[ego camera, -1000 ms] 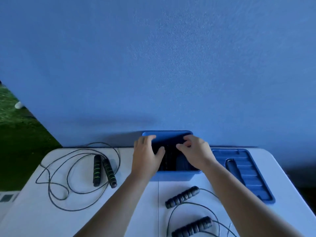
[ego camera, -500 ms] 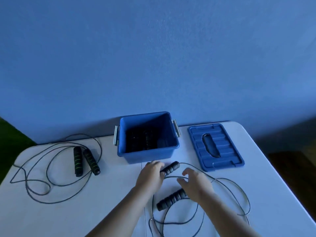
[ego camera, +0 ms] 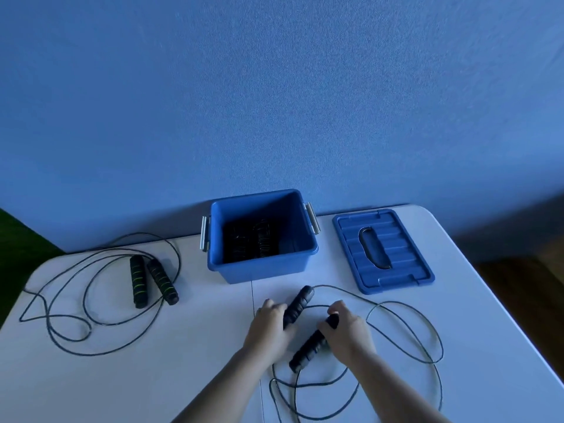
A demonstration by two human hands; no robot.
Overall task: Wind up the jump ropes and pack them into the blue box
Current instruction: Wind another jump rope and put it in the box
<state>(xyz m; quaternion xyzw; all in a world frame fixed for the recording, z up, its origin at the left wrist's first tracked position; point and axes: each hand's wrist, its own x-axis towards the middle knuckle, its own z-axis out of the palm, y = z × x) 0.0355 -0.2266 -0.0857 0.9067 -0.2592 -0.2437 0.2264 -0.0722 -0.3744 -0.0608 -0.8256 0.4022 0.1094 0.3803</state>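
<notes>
The open blue box (ego camera: pixel 262 268) stands at the back middle of the white table, with a wound dark rope (ego camera: pixel 250 239) inside. In front of it lies a jump rope with two black handles. My left hand (ego camera: pixel 270 326) grips the far handle (ego camera: pixel 299 302). My right hand (ego camera: pixel 346 332) grips the near handle (ego camera: pixel 309 349). Its black cord (ego camera: pixel 406 328) lies in loose loops to the right and toward me. A second rope with green-striped black handles (ego camera: pixel 152 280) lies spread out on the left.
The blue lid (ego camera: pixel 381 250) lies flat to the right of the box. A blue wall stands right behind the table (ego camera: pixel 152 377). The table's right edge drops to a dark floor; green turf shows at the far left.
Both hands came out of the box and back toward me to the rope in front of it. Each has now closed on one black handle. The view shifted left.
</notes>
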